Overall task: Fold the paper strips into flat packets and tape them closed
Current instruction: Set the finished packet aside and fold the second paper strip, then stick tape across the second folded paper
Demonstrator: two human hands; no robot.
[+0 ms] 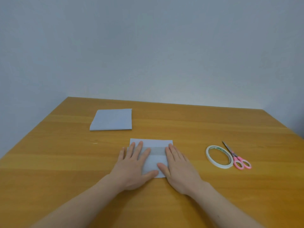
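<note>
- My left hand (134, 163) lies flat, palm down, on the left part of the folded paper (153, 159); its fingers are straight and spread, and it grips nothing.
- My right hand (178, 168) lies flat in the same way on the right part of that paper, fingers straight and close together, thumb pointing inward toward the left thumb, with nothing held in it.
- I see the folded paper on the wooden table (181, 125), near the front edge and about the middle; a horizontal flap edge runs across it between my two hands.
- A second folded paper (111, 119) lies farther back and to the left, well apart from the first, flat and untouched.
- To the right I see a roll of tape (219, 156) lying flat on the table.
- A pair of scissors (236, 156) with pink handles lies just beside the roll on its right, blades shut and pointing away from me.
</note>
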